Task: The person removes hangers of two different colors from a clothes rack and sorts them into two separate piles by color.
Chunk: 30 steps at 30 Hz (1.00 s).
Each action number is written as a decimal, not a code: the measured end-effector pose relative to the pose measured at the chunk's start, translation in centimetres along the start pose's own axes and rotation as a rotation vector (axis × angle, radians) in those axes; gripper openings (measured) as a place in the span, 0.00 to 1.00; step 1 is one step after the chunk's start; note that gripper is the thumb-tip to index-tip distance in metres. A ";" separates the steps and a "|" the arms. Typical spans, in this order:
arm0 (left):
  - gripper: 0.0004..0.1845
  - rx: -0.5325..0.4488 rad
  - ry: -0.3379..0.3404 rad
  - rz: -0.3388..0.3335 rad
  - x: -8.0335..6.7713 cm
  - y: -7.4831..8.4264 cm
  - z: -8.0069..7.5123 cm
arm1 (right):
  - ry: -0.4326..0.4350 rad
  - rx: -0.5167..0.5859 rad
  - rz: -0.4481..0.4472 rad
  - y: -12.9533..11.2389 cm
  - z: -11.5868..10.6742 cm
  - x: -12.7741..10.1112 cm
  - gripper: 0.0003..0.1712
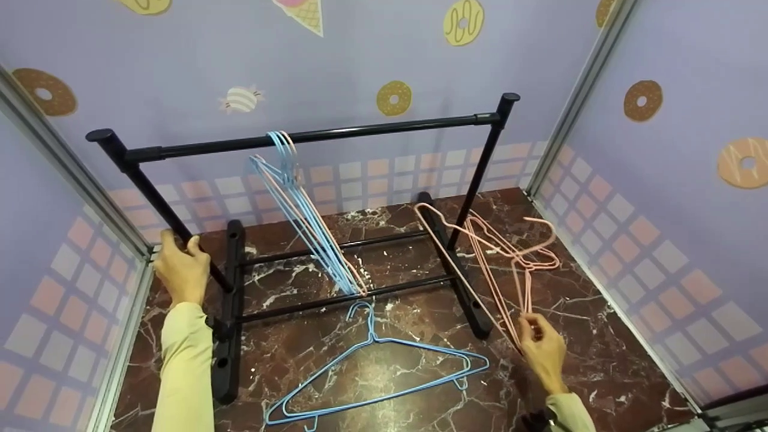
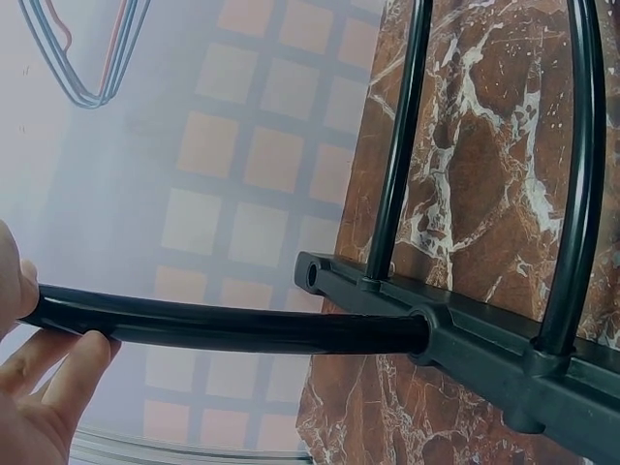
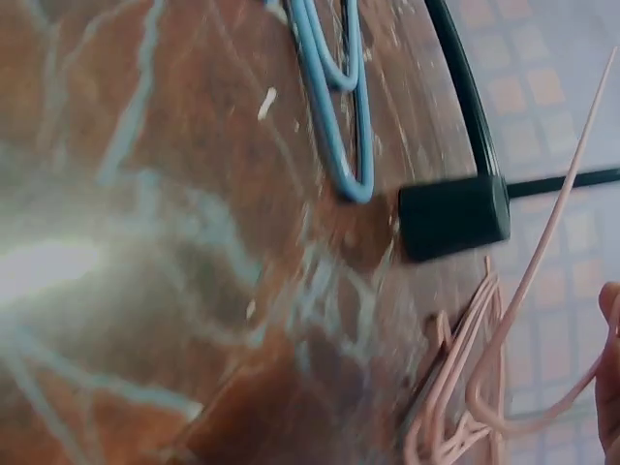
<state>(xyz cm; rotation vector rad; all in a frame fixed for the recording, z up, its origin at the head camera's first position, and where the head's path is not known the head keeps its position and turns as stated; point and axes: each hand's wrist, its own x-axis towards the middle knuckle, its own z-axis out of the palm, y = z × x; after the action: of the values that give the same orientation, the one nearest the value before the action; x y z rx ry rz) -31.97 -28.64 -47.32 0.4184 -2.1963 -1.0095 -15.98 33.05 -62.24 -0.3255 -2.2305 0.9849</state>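
lavender walls [image 1: 360, 54] printed with doughnuts [image 1: 394, 98], sweets and an ice-cream cone enclosed the space, pink and white squares along their base. the table [image 1: 600, 336] was glossy red-brown marble with white veins.

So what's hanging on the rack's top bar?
Blue and pink hangers bunched together on the top bar, leaning down to a lower rail. They overlap too closely to count.
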 end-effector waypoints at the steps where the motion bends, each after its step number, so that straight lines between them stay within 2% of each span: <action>1: 0.15 0.002 -0.001 -0.002 0.0 0.0 0.0 | 0.001 -0.008 0.035 0.3 -0.3 -0.1 0.03; 6: 0.15 0.001 0.003 -0.013 0.0 0.1 -0.1 | -0.015 -0.016 0.179 1.5 -1.1 -0.3 0.05; 13: 0.15 0.000 0.004 -0.011 -0.1 0.0 -0.2 | -0.020 0.003 0.312 2.4 -0.7 -0.3 0.07; 17: 0.15 0.007 0.011 -0.013 -0.2 -0.2 -0.2 | -0.030 0.034 0.358 2.5 -0.2 -0.2 0.08; 23: 0.15 0.003 -0.003 -0.006 -0.1 -0.1 0.0 | 0.004 0.106 0.437 2.5 0.3 0.0 0.09; 30: 0.14 0.007 0.002 0.001 -0.1 0.1 0.0 | -0.041 0.023 0.463 3.0 1.3 1.0 0.10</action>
<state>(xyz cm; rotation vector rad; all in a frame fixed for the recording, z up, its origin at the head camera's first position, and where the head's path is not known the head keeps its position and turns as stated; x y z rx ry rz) -31.89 -28.53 -47.30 0.4205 -2.1990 -1.0008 -17.69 34.81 -64.60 -0.8448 -2.2242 1.2600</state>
